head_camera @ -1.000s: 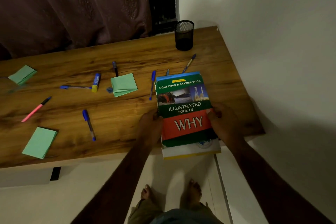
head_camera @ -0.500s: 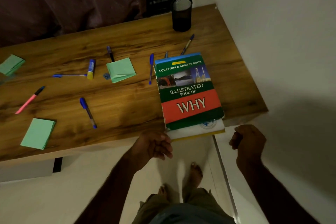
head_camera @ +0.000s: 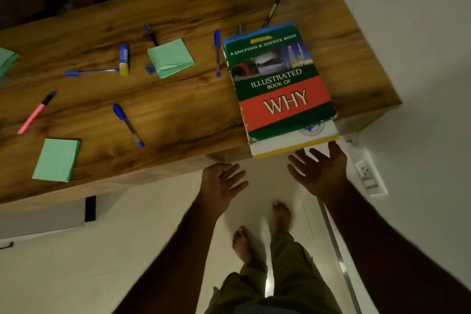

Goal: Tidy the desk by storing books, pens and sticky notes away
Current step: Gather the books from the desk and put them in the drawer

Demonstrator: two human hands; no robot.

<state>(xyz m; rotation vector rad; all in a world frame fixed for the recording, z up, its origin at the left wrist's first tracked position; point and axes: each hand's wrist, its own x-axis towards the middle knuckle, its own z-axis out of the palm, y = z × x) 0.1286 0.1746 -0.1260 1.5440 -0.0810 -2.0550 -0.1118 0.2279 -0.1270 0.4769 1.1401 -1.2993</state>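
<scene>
I saw the stack of books point(head_camera: 280, 84) lying at the right end of the desk point(head_camera: 178, 115), its near edge overhanging, left hand point(head_camera: 220, 183) and right hand point(head_camera: 321, 171) just below it, fingers spread, holding nothing, pens and sticky notes scattered to the left.

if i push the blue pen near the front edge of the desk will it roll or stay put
The blue pen looks round and slim, so a sideways nudge would probably roll it. Its cap may have a clip that stops it, but I cannot tell. It lies on bare, smooth-looking desk wood, so it would likely slide easily if pushed lengthwise.
</scene>
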